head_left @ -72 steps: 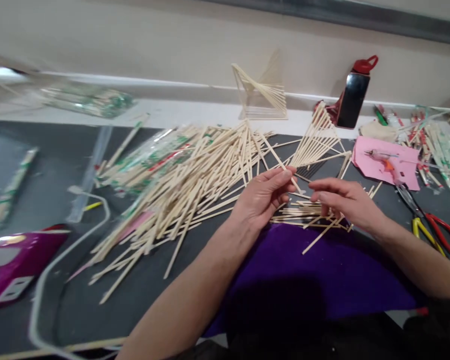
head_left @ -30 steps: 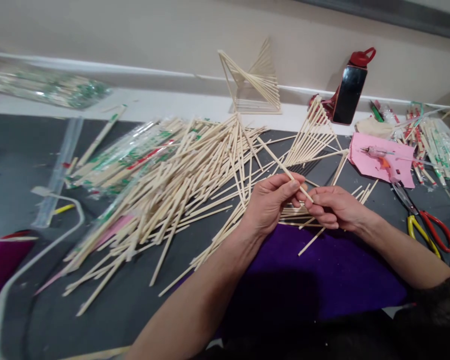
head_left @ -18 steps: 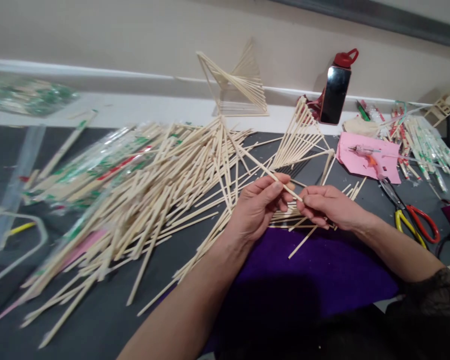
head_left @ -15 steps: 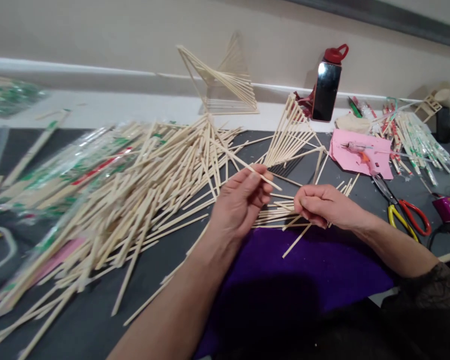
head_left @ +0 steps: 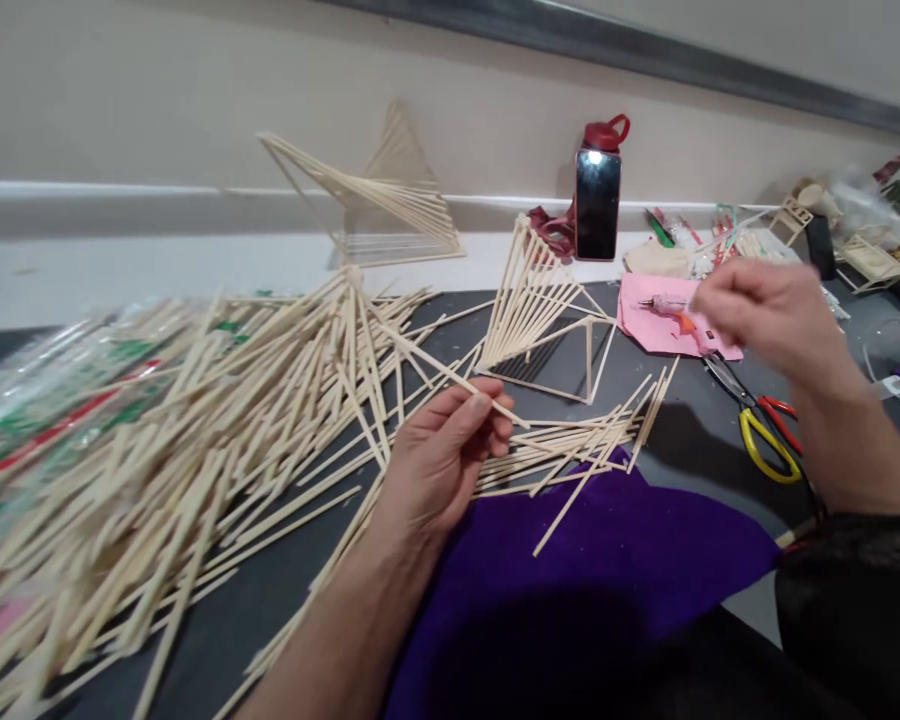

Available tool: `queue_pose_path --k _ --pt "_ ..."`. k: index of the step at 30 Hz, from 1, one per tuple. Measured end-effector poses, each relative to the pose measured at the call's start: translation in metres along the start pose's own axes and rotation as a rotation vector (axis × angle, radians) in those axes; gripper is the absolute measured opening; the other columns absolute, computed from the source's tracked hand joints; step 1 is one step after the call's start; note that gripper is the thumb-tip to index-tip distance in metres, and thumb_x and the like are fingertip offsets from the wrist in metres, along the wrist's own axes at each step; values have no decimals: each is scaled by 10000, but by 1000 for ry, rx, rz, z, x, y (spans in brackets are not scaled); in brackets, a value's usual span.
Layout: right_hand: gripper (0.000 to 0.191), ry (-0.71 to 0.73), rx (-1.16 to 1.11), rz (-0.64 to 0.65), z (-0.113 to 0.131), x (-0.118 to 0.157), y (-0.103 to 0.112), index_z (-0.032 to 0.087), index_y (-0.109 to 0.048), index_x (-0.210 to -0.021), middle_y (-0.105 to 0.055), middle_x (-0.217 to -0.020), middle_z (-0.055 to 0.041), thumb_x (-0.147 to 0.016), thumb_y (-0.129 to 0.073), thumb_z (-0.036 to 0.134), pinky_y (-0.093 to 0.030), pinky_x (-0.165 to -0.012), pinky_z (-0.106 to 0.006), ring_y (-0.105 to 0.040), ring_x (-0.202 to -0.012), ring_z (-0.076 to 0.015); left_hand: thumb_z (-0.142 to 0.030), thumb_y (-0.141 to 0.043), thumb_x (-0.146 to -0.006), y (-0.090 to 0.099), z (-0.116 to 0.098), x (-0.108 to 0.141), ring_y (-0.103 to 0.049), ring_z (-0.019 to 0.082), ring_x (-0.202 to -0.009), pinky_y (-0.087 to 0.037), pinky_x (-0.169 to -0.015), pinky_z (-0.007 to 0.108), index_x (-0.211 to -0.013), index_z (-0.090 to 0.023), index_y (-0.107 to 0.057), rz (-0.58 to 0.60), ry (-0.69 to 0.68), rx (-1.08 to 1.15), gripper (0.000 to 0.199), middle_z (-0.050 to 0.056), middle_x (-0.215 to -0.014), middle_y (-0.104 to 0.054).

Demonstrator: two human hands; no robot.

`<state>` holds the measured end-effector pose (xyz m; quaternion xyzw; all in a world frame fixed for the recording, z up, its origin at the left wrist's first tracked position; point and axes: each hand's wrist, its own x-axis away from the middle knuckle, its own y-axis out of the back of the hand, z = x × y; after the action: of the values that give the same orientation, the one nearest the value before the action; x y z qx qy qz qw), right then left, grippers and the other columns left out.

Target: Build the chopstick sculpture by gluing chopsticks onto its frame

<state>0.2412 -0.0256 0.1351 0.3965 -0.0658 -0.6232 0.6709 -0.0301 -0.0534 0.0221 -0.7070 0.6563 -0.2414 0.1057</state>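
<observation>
My left hand (head_left: 446, 450) pinches a thin wooden stick (head_left: 461, 382) between thumb and fingers, over a small bunch of loose sticks (head_left: 570, 445). Its far end runs back toward the joined sticks at the edge of the big pile. My right hand (head_left: 750, 310) is raised above the pink card (head_left: 637, 325), beside the hot glue gun (head_left: 686, 318). Its fingers are curled and a little blurred; whatever they may hold is hidden. Behind my left hand stands a fan-shaped frame of sticks (head_left: 529, 300).
A large pile of sticks (head_left: 217, 450) covers the left. Wire cutters (head_left: 769, 445) with yellow and red handles lie at right. A phone (head_left: 598, 205) leans on a red-capped bottle (head_left: 606, 132). Another stick model (head_left: 390, 210) stands by the wall. Purple cloth (head_left: 570, 570) lies in front.
My right hand has moved away from my left, up and to the right toward the glue gun. My left hand still holds the stick. The view has shifted to the right.
</observation>
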Motion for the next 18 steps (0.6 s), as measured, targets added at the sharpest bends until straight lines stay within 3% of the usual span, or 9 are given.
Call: queue_pose_path --k 2,4,7,10,12,14,16,18 --pt "163 35 164 -198 -27 -28 17 188 -618 -652 -526 -535 42 -813 -604 210 -370 -499 -235 -459 -460 -76 -337 -877 -527 0 1 0 -569 76 -503 -442 -408 150 -772 -155 -694 -11 10 -12 357 -7 -664 -661" --pt "98 32 322 -316 -62 -56 25 192 -657 -712 -573 -582 26 -784 -604 154 -406 -548 -255 -508 -518 -99 -339 -870 -524 -1 1 0 -569 80 -502 -442 -409 156 -775 -152 -692 -21 19 -31 360 -2 -672 -664" --pt "147 -76 491 -291 -117 -88 26 162 -688 -752 -659 -723 -15 -723 -595 51 -458 -706 -298 -580 -681 -125 -323 -848 -533 -2 2 0 -560 83 -493 -438 -408 166 -771 -149 -683 -31 25 -72 338 -1 -658 -655" --pt "166 -263 412 -216 -149 -101 26 119 -703 -797 -652 -675 -15 -700 -605 28 -456 -671 -294 -579 -634 -110 -298 -826 -540 -2 2 1 -546 81 -473 -438 -413 174 -761 -154 -670 -33 24 -107 306 -13 -627 -638" --pt "157 -304 303 -293 -150 -102 26 112 -699 -782 -620 -618 -4 -718 -581 30 -433 -572 -268 -556 -541 -94 -295 -815 -551 -3 1 2 -529 72 -451 -441 -421 175 -745 -159 -660 -23 35 -110 283 -25 -599 -623" --pt "136 -268 164 -382 -132 -97 24 123 -685 -738 -592 -591 7 -741 -571 49 -373 -473 -233 -521 -465 -77 -328 -798 -582 -4 -1 4 -506 63 -418 -419 -400 169 -715 -159 -644 -2 62 -111 265 -30 -567 -608" --pt "102 -210 -21 -398 -100 -87 15 143 -674 -721 -578 -581 18 -764 -593 98 -296 -399 -210 -479 -420 -58 -403 -776 -621 -6 -2 8 -478 58 -374 -362 -346 162 -680 -155 -619 35 102 -126 299 -18 -557 -616" --pt "90 -154 -239 -318 -62 -69 -1 157 -670 -722 -546 -544 34 -793 -618 177 -252 -356 -207 -426 -386 -48 -488 -753 -645 -9 -3 13 -451 58 -327 -288 -299 162 -671 -157 -595 88 135 -146 368 -12 -546 -623"
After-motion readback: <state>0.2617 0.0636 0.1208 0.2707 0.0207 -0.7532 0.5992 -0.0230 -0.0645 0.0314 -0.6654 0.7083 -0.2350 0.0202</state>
